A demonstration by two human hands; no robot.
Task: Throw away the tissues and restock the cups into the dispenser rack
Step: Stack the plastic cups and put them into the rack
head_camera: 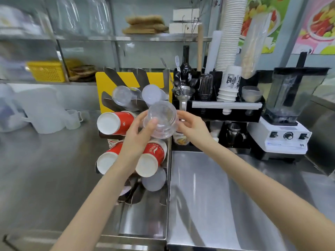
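Note:
A stack of clear plastic cups is held bottom-toward-me in front of the metal dispenser rack. My left hand grips its left side with the thumb across the front. My right hand holds its right side. The rack's slots carry red paper cups at middle left, two more red cup stacks lower down, clear cups and frosted cups on top, and a frosted stack at the bottom. No tissues are visible.
A black organiser right of the rack holds white paper cups, a funnel and a dark bottle. A blender stands at far right. Plastic jugs sit at left. Steel counter lies below.

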